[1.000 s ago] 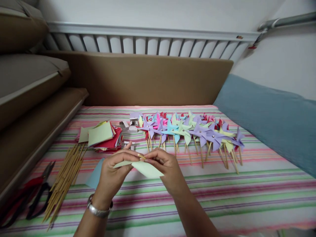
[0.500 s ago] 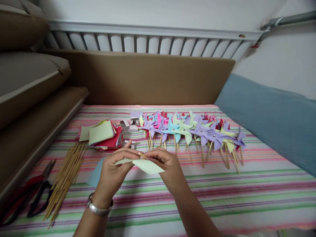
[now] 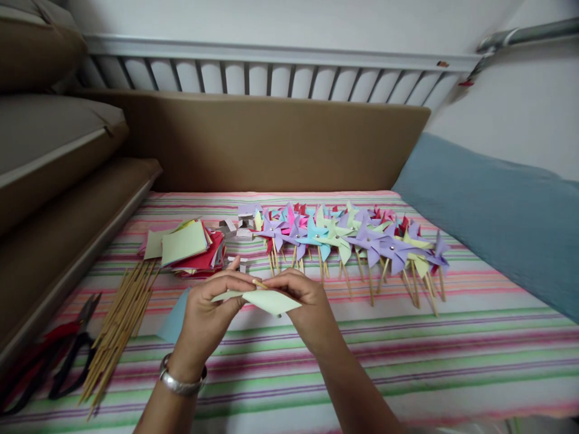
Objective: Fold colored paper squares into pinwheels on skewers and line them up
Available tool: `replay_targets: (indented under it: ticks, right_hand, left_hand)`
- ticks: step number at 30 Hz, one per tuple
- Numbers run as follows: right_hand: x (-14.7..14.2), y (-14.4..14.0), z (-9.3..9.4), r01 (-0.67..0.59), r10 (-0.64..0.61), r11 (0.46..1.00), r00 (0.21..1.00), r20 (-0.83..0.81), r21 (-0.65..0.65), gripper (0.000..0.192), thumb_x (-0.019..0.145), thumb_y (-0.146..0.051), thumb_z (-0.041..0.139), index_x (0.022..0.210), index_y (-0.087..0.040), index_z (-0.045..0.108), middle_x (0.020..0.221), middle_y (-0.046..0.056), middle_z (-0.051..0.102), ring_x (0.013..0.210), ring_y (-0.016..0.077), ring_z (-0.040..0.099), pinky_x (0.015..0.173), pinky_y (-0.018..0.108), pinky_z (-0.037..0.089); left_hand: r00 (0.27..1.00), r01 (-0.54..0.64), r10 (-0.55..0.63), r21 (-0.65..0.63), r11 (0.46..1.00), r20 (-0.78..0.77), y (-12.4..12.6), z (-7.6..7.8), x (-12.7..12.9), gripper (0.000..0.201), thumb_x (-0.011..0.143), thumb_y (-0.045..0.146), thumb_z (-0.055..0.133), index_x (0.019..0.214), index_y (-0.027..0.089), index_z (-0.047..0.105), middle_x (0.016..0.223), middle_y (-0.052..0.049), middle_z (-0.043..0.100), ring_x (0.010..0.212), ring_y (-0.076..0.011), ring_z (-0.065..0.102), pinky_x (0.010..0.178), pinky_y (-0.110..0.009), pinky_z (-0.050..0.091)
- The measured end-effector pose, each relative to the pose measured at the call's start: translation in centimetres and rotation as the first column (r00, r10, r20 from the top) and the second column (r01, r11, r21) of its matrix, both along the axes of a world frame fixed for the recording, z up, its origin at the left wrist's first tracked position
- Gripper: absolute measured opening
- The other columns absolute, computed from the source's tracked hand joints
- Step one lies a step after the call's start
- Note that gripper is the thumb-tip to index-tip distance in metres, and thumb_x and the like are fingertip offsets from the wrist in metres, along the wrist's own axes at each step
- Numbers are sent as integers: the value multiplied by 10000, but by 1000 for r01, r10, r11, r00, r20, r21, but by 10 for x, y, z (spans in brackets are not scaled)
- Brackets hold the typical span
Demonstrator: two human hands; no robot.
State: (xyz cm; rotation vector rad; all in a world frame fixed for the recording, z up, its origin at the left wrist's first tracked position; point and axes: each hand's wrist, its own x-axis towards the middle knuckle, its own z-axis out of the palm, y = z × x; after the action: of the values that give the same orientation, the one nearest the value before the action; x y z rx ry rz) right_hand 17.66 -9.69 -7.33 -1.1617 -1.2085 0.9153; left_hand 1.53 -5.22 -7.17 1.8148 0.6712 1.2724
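Head-camera view looks down on a striped bedsheet point(image 3: 407, 355), where both hands meet just above the cloth near its middle. Left hand point(image 3: 205, 316) has its thumb and fingers pinched on the left part of a pale green paper square point(image 3: 271, 301), with a silver bracelet point(image 3: 181, 383) on that wrist. Right hand point(image 3: 307, 307) grips the same paper from the right, fingertips closed on its top edge, where the tip of a thin wooden stick point(image 3: 259, 283) shows between the two hands — whether the right fingers also hold the stick I cannot tell. A light blue paper piece point(image 3: 174, 319) lies on the sheet just left of the left hand.

Behind the hands, a row of finished paper pinwheels point(image 3: 348, 238) in purple, blue, green and red lies across the middle of the sheet, sticks pointing toward the near edge. Left of them sits a loose stack of coloured paper squares point(image 3: 190, 247), and a few small white pieces point(image 3: 235, 229) lie between stack and pinwheels. Near the left edge a bundle of bamboo skewers point(image 3: 120, 328) lies lengthwise, with red-handled pliers point(image 3: 54, 355) just beyond — at the sheet's left border. A blue cushion point(image 3: 488, 217) lines the right side.
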Motion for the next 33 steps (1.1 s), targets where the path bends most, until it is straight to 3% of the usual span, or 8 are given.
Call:
replay_targets:
  ticks: [7, 22, 33]
  right_hand:
    - [0, 0, 3, -1, 1, 1000, 1000, 9, -4, 93, 731, -307, 680, 776, -250, 738, 722, 12, 591, 687, 147, 560, 605, 257, 399]
    - [0, 0, -2, 12, -13, 1000, 999, 29, 24, 119, 721, -182, 667, 801, -248, 728, 747, 10, 594, 694, 146, 576, 634, 269, 443]
    - [0, 1, 2, 26, -27, 999, 999, 37, 20, 82, 735, -241, 663, 777, -244, 733, 709, 9, 583, 647, 138, 558, 571, 253, 421]
  left_hand:
    - [1000, 0, 0, 6, 1000, 2, 0, 0, -1, 114, 742, 134, 653, 763, 238, 694, 816, 7, 727, 791, -160, 666, 1068, -467, 302]
    - [1000, -22, 22, -11, 1000, -9, 0, 1, 1, 85, 724, 145, 674, 735, 227, 694, 802, -2, 730, 774, -161, 671, 1068, -479, 303]
    - [999, -28, 28, -34, 999, -18, 0, 0, 0, 45, 731, 183, 666, 724, 219, 693, 797, -22, 728, 778, -187, 669, 1059, -497, 306]
